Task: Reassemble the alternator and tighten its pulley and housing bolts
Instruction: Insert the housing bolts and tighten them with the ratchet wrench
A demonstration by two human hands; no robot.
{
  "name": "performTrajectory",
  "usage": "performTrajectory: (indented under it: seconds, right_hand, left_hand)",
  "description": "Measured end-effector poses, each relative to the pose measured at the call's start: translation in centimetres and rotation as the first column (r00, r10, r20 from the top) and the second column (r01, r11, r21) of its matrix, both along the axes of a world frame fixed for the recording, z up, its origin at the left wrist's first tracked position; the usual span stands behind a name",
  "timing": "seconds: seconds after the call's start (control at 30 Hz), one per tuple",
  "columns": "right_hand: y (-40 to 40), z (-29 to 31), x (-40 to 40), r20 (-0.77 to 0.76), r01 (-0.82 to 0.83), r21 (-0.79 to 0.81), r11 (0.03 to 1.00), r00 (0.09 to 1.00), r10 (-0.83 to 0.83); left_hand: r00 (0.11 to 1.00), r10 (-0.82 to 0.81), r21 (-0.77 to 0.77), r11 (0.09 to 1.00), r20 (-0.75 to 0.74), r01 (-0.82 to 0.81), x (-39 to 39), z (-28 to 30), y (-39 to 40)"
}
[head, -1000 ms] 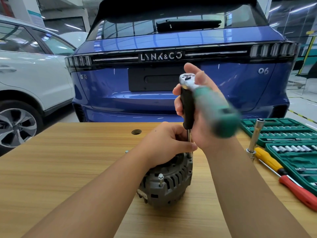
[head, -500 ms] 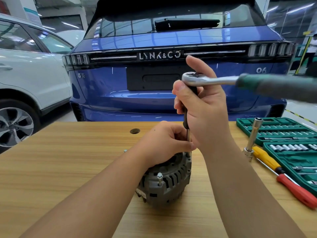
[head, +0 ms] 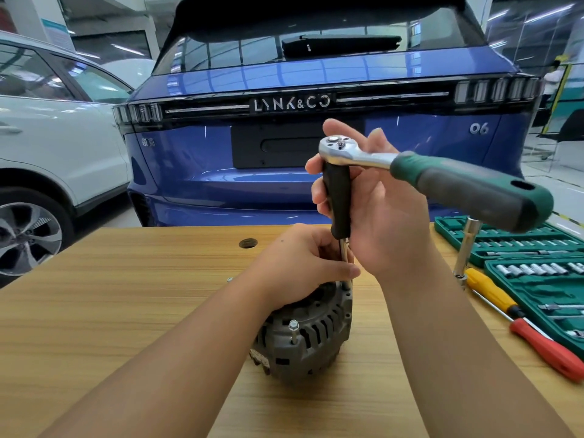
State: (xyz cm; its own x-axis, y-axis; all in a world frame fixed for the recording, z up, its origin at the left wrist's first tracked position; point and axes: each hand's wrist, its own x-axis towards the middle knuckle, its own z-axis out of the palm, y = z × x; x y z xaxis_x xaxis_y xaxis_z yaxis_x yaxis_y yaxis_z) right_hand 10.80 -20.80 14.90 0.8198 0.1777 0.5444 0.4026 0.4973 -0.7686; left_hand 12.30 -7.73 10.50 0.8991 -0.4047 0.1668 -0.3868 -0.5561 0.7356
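Bare wooden table (head: 110, 311) lies open to the left of the alternator (head: 306, 333), save a small round hole (head: 248, 243) towards the far edge. To the right, access is obstructed: an upright extension bar (head: 467, 248), yellow screwdriver (head: 488, 289), red screwdriver (head: 546, 349) and open green socket case (head: 537, 279) crowd that side. Ratchet handle (head: 474, 188) overhangs them.

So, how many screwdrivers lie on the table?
2: the yellow-handled screwdriver lies beside the green socket case, and the red-handled screwdriver lies nearer the table's right edge. More may be hidden.
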Motion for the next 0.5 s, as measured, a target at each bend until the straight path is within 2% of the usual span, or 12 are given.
performTrajectory:
  seconds: [0.07,0.17,0.23,0.3,0.4,0.43,0.5]
  right_hand:
    - [0.1,0.2,-0.1,-0.023,0.057,0.036,0.998,0.998,-0.056]
    - [0.3,0.0,-0.4,0.07,0.383,0.026,0.923,0.921,-0.384]
    - [0.3,0.0,-0.3,0.04,0.477,0.018,0.879,0.878,-0.477]
    - [-0.3,0.2,-0.1,-0.031,0.396,0.003,0.918,0.918,-0.396]
    - [-1.0,0.2,0.0,-0.071,0.097,0.042,0.994,0.993,-0.094]
    - [-0.9,-0.1,0.1,-0.059,0.079,0.042,0.996,0.995,-0.077]
    - [-0.3,-0.4,0.4,0.019,0.178,0.035,0.983,0.984,-0.179]
  left_hand:
    - [1.0,0.001,-0.004,1.0,-0.003,-0.001,0.1,-0.1,0.0]
    - [1.0,-0.021,0.027,0.999,0.009,0.021,0.2,0.0,-0.1]
    - [1.0,-0.031,0.033,0.999,0.005,0.03,0.2,0.1,-0.1]
    - [1.0,-0.014,0.045,0.999,0.014,0.013,0.2,0.0,-0.1]
    - [1.0,0.004,0.057,0.998,0.021,-0.005,0.2,0.0,-0.1]
    - [1.0,0.002,0.051,0.999,0.021,-0.003,0.2,0.1,-0.1]
    - [1.0,-0.007,0.032,0.999,0.019,0.006,0.2,0.1,-0.1]
